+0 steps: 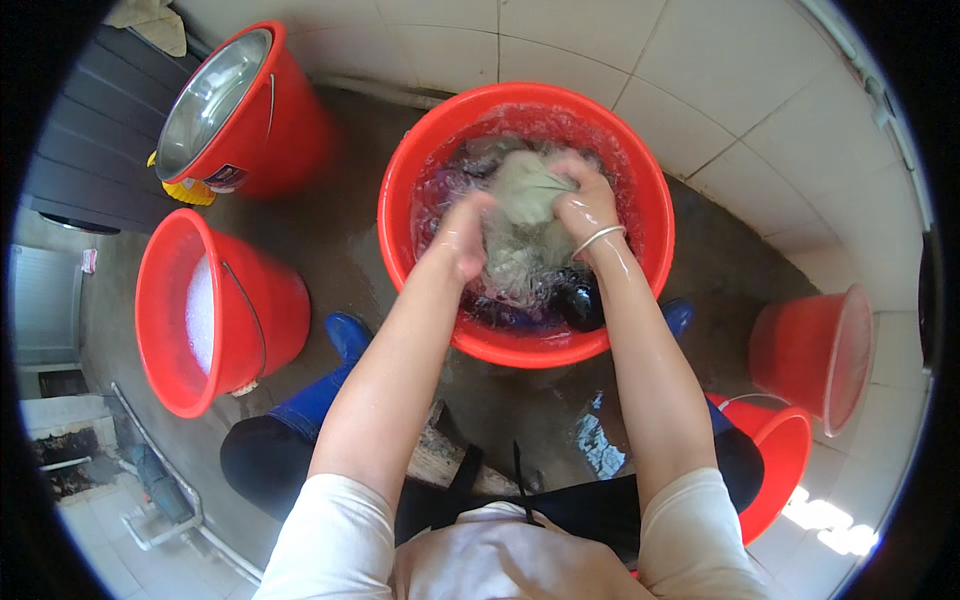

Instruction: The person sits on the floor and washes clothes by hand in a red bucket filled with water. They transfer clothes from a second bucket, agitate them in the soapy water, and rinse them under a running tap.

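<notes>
A large round red plastic basin (525,358) of rippling water stands in front of me, with wet laundry in it. My right hand (589,202), with a bangle on its wrist, grips a pale green cloth (529,184) near the water's surface. On the cloth's left side is my left hand (465,236), blurred, its palm turned inward and its fingers holding nothing that I can see. Dark wet fabric (581,300) bulges up at the basin's near right. Other dark and purple pieces are partly hidden under the water.
At the left stand a red bucket (292,142) topped by a metal basin (214,97) and another red bucket (247,315) holding suds (200,315). Two more red buckets (787,345) (780,465) are at the right. A tiled wall (570,45) rises behind the basin. The floor (517,405) is wet.
</notes>
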A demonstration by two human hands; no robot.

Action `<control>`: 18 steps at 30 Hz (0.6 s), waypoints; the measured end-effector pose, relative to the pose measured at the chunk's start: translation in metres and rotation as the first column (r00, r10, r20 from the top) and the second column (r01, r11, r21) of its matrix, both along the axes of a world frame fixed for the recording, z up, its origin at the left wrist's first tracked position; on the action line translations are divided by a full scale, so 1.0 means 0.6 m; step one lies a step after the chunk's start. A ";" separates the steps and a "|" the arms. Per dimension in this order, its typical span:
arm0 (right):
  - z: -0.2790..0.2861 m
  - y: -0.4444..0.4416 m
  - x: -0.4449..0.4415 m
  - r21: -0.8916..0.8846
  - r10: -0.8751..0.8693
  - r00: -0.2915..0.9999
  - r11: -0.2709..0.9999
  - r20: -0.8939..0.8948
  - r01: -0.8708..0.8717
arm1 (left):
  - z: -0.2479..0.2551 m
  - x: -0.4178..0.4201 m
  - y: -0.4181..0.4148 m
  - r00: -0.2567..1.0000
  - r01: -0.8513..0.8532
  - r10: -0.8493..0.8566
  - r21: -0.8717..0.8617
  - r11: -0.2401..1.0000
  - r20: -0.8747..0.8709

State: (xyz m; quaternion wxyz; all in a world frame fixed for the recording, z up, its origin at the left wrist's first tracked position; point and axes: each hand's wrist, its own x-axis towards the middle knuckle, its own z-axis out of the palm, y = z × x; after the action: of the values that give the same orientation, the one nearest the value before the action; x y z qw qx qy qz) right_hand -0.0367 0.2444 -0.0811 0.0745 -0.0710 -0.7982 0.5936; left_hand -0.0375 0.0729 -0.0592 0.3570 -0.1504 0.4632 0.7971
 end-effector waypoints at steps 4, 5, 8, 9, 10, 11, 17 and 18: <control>0.162 -0.153 0.084 0.348 0.241 0.854 0.934 -0.461 -0.075 | -0.047 -0.002 -0.043 0.990 -0.129 0.137 0.571 0.811 0.030; 0.176 -0.179 0.101 0.437 0.372 0.867 0.875 -0.330 -0.209 | -0.048 0.004 -0.046 0.988 -0.109 0.153 0.614 0.782 -0.020; 0.156 -0.230 0.118 0.570 0.494 0.805 0.783 -0.328 -0.248 | -0.019 0.031 -0.056 0.956 -0.098 0.248 0.625 0.775 -0.158; 0.136 -0.210 0.106 0.627 0.520 0.772 0.751 -0.366 -0.209 | -0.011 0.035 -0.042 0.945 -0.094 0.263 0.611 0.786 -0.193; 0.116 -0.178 0.084 0.634 0.457 0.814 0.759 -0.357 -0.148 | -0.004 0.033 -0.029 0.936 -0.107 0.281 0.588 0.802 -0.213; 0.100 -0.141 0.057 0.631 0.397 0.848 0.769 -0.352 -0.098 | 0.001 0.035 -0.027 0.922 -0.126 0.300 0.541 0.832 -0.247; 0.058 0.035 0.002 0.726 -0.092 0.995 0.683 -0.022 0.080 | 0.076 -0.002 -0.081 0.923 -0.246 0.121 -0.317 0.916 -0.366; 0.050 0.031 0.001 0.749 -0.134 0.990 0.659 0.037 0.061 | 0.059 -0.021 -0.091 0.881 -0.240 -0.040 -0.519 0.820 -0.470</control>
State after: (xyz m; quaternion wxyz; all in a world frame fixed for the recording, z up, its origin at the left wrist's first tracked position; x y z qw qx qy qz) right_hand -0.0362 0.2631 -0.0510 0.0930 -0.1035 -0.9685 0.2063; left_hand -0.0502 0.0183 -0.0240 0.1325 -0.0801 0.7397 0.6549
